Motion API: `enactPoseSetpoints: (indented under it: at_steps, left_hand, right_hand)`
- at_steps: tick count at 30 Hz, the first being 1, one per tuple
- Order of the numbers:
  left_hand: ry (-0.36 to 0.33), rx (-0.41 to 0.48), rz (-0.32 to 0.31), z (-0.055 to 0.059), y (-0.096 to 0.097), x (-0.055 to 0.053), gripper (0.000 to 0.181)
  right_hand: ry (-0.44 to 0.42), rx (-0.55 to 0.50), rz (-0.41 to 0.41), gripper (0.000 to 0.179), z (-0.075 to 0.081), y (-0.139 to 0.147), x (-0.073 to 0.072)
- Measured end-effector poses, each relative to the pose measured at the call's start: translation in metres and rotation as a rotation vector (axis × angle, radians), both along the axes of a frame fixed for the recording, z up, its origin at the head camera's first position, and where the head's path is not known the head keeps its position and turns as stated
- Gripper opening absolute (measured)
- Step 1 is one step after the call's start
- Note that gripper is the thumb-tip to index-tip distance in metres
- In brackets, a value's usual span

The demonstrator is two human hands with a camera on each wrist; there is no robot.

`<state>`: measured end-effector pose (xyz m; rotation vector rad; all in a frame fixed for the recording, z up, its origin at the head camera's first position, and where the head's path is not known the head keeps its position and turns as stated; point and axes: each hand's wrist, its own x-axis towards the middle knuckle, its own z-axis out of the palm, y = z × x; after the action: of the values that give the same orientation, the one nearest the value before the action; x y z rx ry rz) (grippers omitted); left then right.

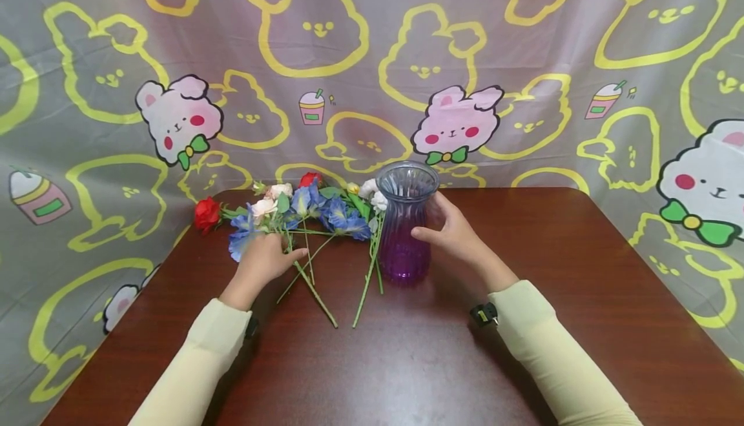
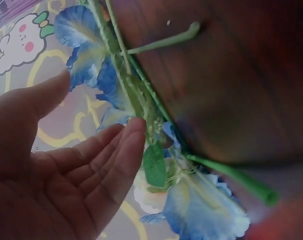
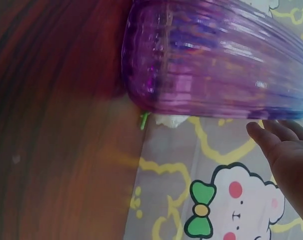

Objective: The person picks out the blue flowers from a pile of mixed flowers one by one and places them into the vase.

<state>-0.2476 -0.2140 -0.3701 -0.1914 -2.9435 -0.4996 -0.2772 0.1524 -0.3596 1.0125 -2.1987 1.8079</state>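
A ribbed glass vase (image 1: 403,239), bluish at the rim and purple below, stands upright on the table. My right hand (image 1: 459,232) is at its right side, thumb toward the front and fingers toward the back. In the right wrist view the fingers (image 3: 286,145) lie along the vase's edge, not curled round it; whether they touch it is unclear. My left hand (image 1: 264,264) reaches over the pile of artificial flowers at left. In the left wrist view its fingers are loosely extended beside blue flowers (image 2: 84,55) and green stems (image 2: 236,177), with thumb apart and nothing held.
The flower pile includes a red rose (image 1: 207,214), cream blooms (image 1: 264,209) and white blooms (image 1: 380,201). Several stems, one a long green stem (image 1: 368,277), point toward the front of the brown table (image 1: 372,374). A patterned curtain (image 1: 360,39) hangs behind and at both sides.
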Motion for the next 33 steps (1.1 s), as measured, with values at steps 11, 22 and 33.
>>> enactPoseSetpoints:
  at_steps: [11,22,33]
  left_hand:
    - [-0.110,0.038,0.039,-0.010,0.000,-0.004,0.060]
    - [-0.125,0.047,0.053,-0.017,0.001,-0.007,0.059]
    - [-0.224,0.124,0.079,-0.015,0.001,-0.007,0.043]
  right_hand:
    - [-0.039,-0.100,-0.024,0.082,-0.005,-0.009,-0.001]
    - [-0.071,-0.102,-0.057,0.079,-0.009,-0.011,-0.001]
    - [-0.117,-0.057,-0.061,0.080,-0.005,-0.012,0.002]
